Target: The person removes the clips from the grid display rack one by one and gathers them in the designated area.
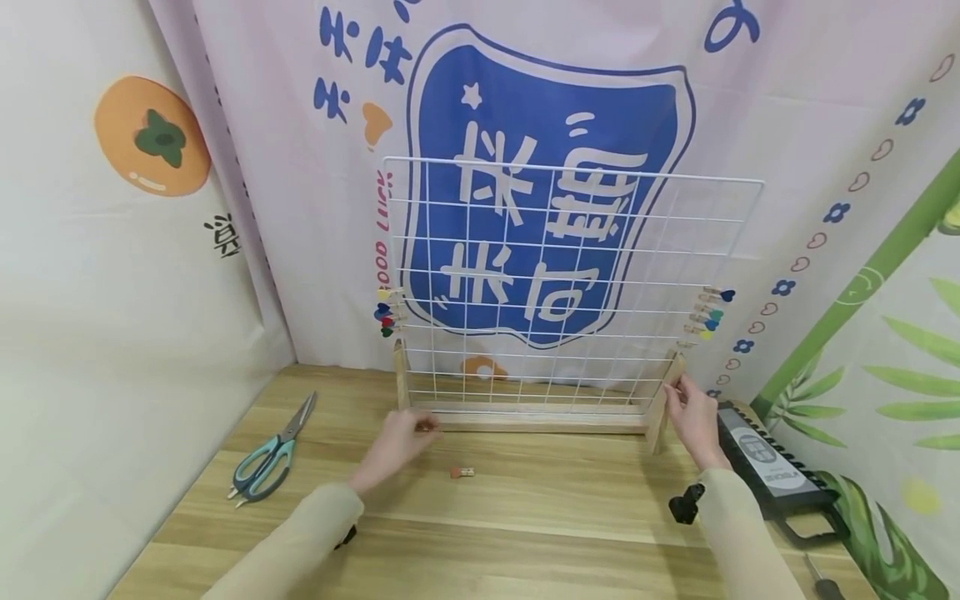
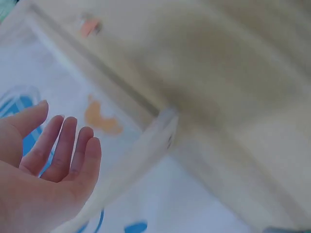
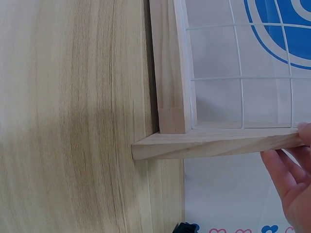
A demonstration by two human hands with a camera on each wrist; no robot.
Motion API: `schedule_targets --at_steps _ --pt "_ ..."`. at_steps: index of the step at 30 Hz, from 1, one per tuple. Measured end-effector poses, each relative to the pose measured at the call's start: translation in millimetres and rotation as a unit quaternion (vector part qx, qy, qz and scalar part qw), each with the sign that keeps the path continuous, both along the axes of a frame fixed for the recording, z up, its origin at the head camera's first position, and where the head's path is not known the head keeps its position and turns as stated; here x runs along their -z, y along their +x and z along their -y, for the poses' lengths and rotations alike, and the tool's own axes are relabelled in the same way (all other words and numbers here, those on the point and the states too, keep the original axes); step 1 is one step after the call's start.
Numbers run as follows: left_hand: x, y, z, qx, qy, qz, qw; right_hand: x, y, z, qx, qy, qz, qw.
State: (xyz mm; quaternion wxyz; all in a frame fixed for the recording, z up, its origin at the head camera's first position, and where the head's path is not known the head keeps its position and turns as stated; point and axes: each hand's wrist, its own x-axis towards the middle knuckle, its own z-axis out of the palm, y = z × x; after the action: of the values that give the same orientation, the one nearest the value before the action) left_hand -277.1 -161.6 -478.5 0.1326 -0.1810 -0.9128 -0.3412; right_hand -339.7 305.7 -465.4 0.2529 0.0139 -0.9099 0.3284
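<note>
A white wire grid panel [image 1: 555, 168] stands upright in a wooden stand [image 1: 540, 423] on the table. My right hand [image 1: 693, 417] holds the stand's right upright [image 3: 214, 145] near its top, thumb on one side and fingers on the other in the right wrist view. Beside the left upright [image 1: 402, 379] is my left hand [image 1: 397, 442], its fingers loosely bent and holding nothing in the left wrist view. Small wooden clothespins with coloured hearts hang on the grid's left edge [image 1: 386, 321] and right edge [image 1: 711, 321]. One orange-ended clothespin [image 1: 461, 472] lies on the table before the stand.
Scissors with teal handles [image 1: 262, 467] lie at the left of the table [image 1: 525, 533]. To the right are a black case with a grey label [image 1: 772, 458] and a screwdriver [image 1: 825, 583]. A printed curtain [image 1: 322, 208] hangs close behind the grid.
</note>
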Motion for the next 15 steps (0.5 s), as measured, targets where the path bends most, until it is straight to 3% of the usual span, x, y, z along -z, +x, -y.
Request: schedule_targets --at_steps 7,15 --pt "-51.5 -4.6 27.2 -0.056 0.042 -0.058 0.9959 -0.7 0.0 0.2 0.007 0.006 -0.003 1.0" --pt "-104.3 -9.3 59.8 -0.111 0.092 -0.088 0.9858 1.5 -0.9 0.5 0.002 0.008 -0.02 1.0"
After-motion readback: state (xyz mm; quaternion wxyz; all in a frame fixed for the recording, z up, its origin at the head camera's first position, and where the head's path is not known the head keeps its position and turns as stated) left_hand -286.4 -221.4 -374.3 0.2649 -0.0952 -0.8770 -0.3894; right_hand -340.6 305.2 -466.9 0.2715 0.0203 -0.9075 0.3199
